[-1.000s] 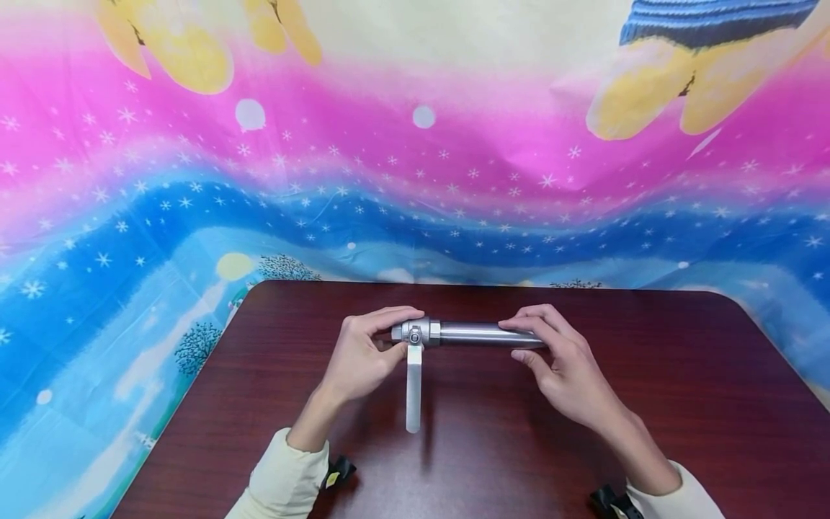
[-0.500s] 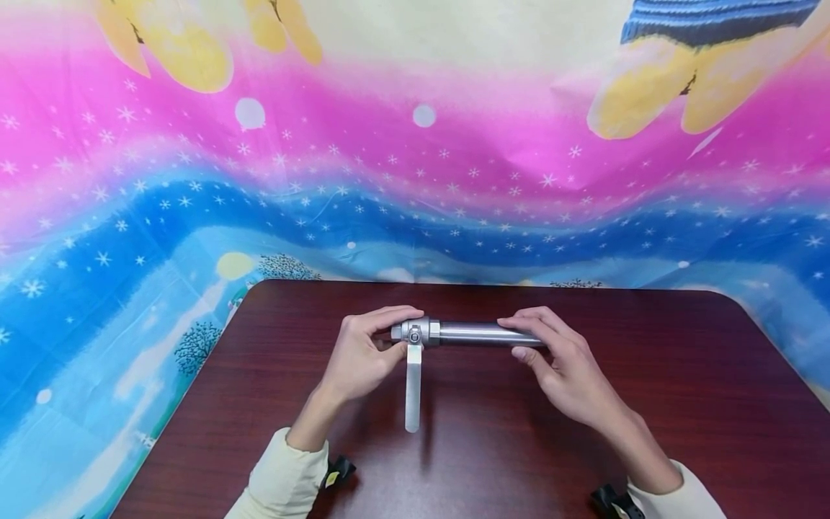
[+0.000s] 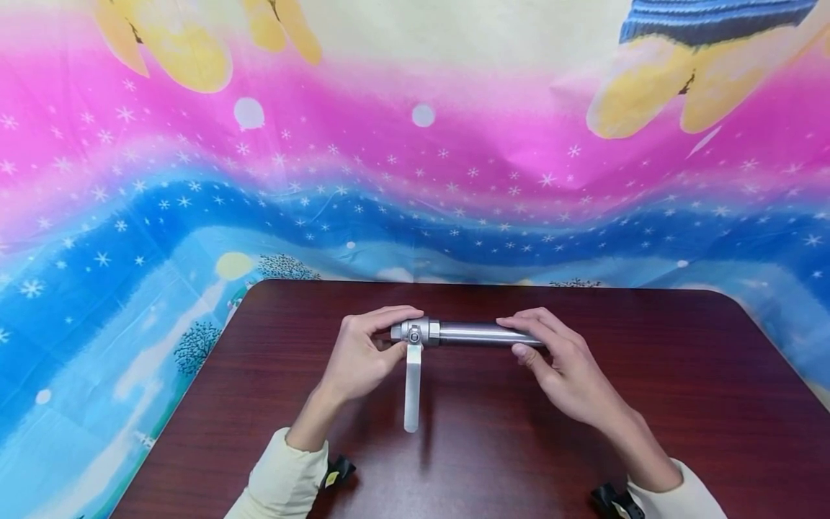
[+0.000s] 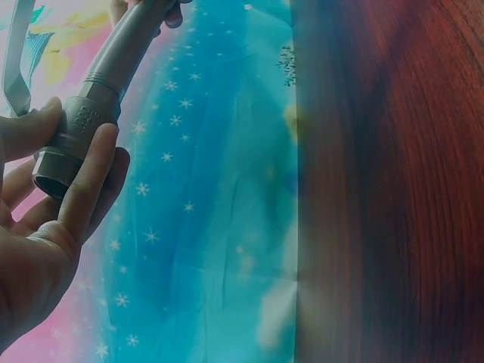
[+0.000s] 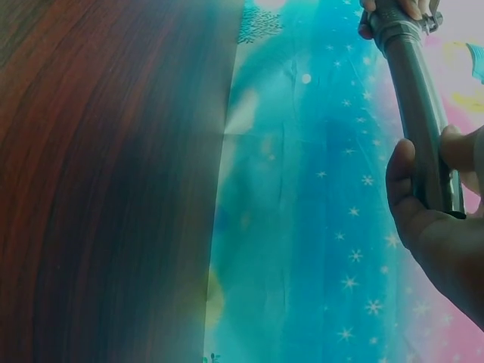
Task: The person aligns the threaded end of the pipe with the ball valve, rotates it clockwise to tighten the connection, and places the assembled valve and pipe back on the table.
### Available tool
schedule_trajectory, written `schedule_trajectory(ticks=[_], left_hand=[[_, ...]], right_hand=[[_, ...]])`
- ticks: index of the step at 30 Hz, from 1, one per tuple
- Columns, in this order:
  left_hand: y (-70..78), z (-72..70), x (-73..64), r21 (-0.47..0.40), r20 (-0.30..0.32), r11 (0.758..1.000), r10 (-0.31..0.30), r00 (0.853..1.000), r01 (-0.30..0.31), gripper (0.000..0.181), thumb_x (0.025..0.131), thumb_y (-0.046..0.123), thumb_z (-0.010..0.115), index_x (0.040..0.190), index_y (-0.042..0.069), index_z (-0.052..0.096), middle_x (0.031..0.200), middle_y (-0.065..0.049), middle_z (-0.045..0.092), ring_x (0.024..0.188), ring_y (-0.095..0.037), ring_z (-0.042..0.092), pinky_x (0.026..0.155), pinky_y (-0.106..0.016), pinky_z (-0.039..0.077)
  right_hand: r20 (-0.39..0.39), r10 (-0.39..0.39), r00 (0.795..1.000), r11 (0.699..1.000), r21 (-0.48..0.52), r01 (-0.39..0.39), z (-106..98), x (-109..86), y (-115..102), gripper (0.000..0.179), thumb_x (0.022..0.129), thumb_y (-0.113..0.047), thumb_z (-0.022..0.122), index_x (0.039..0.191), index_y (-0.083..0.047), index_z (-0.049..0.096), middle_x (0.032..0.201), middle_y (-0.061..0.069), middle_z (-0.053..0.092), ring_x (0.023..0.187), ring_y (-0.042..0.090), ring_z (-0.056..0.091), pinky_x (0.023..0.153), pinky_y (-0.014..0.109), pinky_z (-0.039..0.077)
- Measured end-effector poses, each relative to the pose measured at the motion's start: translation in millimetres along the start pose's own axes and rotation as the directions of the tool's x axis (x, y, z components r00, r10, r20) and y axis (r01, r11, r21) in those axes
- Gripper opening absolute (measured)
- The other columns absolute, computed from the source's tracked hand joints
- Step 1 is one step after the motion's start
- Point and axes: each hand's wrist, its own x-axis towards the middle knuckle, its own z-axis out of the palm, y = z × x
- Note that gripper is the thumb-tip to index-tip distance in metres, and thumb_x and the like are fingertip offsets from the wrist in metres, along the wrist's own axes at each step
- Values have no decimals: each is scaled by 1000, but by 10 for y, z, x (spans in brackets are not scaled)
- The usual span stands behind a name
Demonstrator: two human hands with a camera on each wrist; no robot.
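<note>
A steel ball valve [image 3: 415,331] joined to a metal pipe [image 3: 476,333] is held level above the table by both hands. My left hand [image 3: 363,360] grips the valve body at the left end, thumb below and fingers on top. The valve's flat lever handle [image 3: 412,393] points toward me. In the left wrist view the valve's open hex end [image 4: 57,174] sits between thumb and fingers. My right hand [image 3: 570,367] holds the pipe's right end between thumb and fingers; the right wrist view shows them around the pipe [image 5: 423,121] near its end.
The dark red-brown wooden table [image 3: 486,447] lies beneath the hands. Behind it hangs a printed cloth backdrop [image 3: 389,166] in pink and blue with snowflakes. Black straps [image 3: 340,472] sit at both cream sleeves [image 3: 285,468].
Almost nothing differs. Both hands keep their hold on the valve and pipe, with only a very slight shift of the right fingers.
</note>
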Motion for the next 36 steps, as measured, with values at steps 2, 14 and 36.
schedule_trajectory(ticks=[2, 14, 36], left_hand=[[0, 3, 1, 0, 0, 1000, 2, 1000, -2, 50, 80, -19, 69, 124, 4, 80, 129, -14, 77, 104, -20, 73, 79, -25, 66], [-32, 4, 2, -5, 0, 1000, 2, 1000, -2, 49, 81, -18, 69, 124, 4, 79, 129, -14, 77, 101, -17, 73, 79, -25, 65], [-25, 8, 2, -2, -1, 1000, -2, 1000, 2, 50, 81, -18, 69, 124, 5, 80, 130, -15, 77, 101, -17, 73, 78, -25, 66]], right_hand=[[7, 1, 1000, 1000, -16, -1, 0, -3, 1, 59, 91, 7, 78, 142, -22, 69, 133, 1, 65, 101, 5, 58, 68, 15, 47], [-30, -77, 997, 997, -31, 76, -3, -2, 30, 60, 81, 19, 80, 128, -19, 76, 130, 4, 67, 113, 5, 59, 84, 14, 45], [28, -49, 998, 998, 50, 47, -35, -7, 33, 52, 92, 15, 71, 137, -11, 71, 130, 4, 68, 75, 9, 67, 66, 15, 55]])
